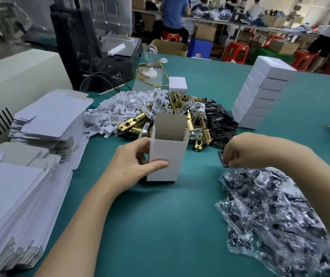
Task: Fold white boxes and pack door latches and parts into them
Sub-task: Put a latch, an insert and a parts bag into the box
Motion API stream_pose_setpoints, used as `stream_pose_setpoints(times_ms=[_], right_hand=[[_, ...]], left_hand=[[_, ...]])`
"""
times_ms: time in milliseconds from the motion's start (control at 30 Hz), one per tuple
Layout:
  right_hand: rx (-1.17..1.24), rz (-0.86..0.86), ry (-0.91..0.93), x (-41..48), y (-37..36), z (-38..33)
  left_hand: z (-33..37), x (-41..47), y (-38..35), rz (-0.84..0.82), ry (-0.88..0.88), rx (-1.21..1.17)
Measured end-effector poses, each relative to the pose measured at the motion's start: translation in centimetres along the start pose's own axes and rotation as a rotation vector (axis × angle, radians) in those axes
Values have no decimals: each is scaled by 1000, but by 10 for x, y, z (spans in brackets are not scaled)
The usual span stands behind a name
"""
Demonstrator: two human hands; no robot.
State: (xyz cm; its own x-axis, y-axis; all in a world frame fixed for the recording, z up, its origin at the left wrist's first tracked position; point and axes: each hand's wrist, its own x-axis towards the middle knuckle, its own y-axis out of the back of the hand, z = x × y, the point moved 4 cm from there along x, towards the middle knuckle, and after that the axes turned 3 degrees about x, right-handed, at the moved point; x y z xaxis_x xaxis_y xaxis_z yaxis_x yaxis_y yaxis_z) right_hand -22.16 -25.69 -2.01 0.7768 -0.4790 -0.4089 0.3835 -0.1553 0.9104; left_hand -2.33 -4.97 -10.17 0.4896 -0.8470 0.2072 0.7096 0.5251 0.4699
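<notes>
An upright white box (168, 154) with its top flap open stands on the green table (160, 226). My left hand (128, 164) grips its left side, thumb across the front. My right hand (240, 150) is curled and pinches a black plate (222, 159) just above a heap of clear bags of dark parts (280, 216). Behind the box lies a pile of brass door latches (172, 114), with white plastic inserts (120, 108) to its left and black plates (218, 120) to its right.
Stacks of flat white box blanks (40, 124) fill the left side. A leaning stack of closed white boxes (260, 96) stands at the right, one closed box (177, 84) behind the latches. A machine (92, 43) and a bulb (150, 56) sit at the back; people work beyond.
</notes>
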Motion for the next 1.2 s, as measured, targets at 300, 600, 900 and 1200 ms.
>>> stream_pose_setpoints(times_ms=[300,600,900,1200], right_hand=[[-53,3,-18,9,-4,4],[554,432,165,-13,41,-11],[884,758,353,-15,64,-67],[416,685,434,0,54,-114]], left_hand=[[-2,0,1,1,12,0],[-2,1,0,-20,19,-20],[-4,1,0,-11,-7,-48],[-2,1,0,-8,-9,-44]])
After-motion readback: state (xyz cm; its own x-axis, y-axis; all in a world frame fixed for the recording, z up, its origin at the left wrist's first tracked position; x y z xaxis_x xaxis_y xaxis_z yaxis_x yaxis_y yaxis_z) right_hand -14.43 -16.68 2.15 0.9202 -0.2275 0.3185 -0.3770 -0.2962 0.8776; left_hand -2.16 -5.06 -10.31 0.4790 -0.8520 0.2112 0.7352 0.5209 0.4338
